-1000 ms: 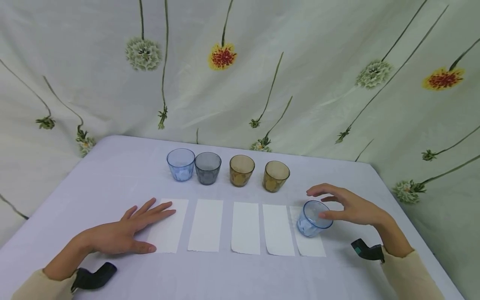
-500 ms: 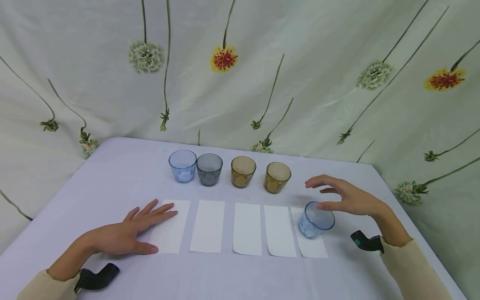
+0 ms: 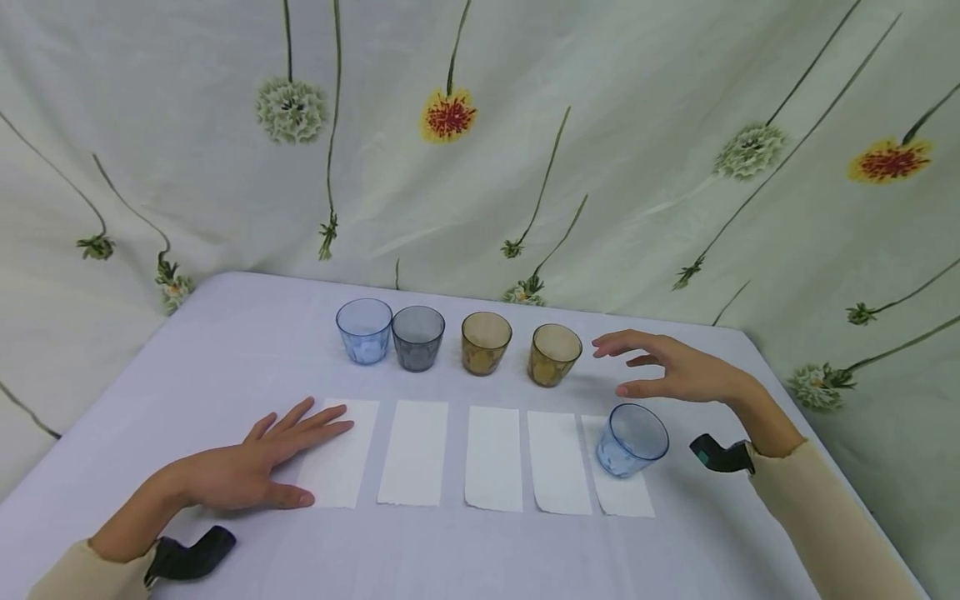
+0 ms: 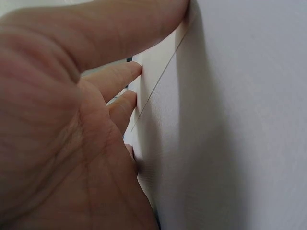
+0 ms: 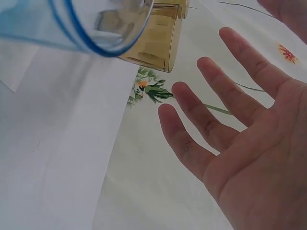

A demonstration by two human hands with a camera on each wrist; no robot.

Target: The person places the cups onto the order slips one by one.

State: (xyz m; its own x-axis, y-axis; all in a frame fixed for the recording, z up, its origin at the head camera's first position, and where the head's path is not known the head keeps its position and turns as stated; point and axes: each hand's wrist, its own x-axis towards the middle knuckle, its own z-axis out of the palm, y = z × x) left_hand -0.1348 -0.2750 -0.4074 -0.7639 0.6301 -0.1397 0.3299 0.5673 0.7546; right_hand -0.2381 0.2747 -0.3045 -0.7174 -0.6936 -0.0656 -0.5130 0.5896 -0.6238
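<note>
In the head view a light blue glass (image 3: 632,442) stands on the rightmost strip of white paper (image 3: 628,498). Just above and behind it my right hand (image 3: 678,367) hovers with fingers apart, holding nothing. The right wrist view shows its spread fingers (image 5: 211,124) clear of the blue rim. Nearest to that hand's fingertips, on its left, is an amber glass (image 3: 555,357). My left hand (image 3: 232,471) rests on the table with straight, spread fingers, its fingertips over the leftmost strip of paper (image 3: 341,458). In the left wrist view the thumb (image 4: 129,28) lies along the white cloth.
At the back stand another blue glass (image 3: 364,333), a grey glass (image 3: 417,339) close beside it, and a second amber glass (image 3: 485,343). Three more paper strips lie between the outer ones, including a middle strip (image 3: 492,458). A flowered curtain (image 3: 480,167) hangs behind the table.
My right hand has let go of the blue glass, risen off it and moved back and left toward the nearer amber glass. The blue glass stays on its paper; my left hand stays put.
</note>
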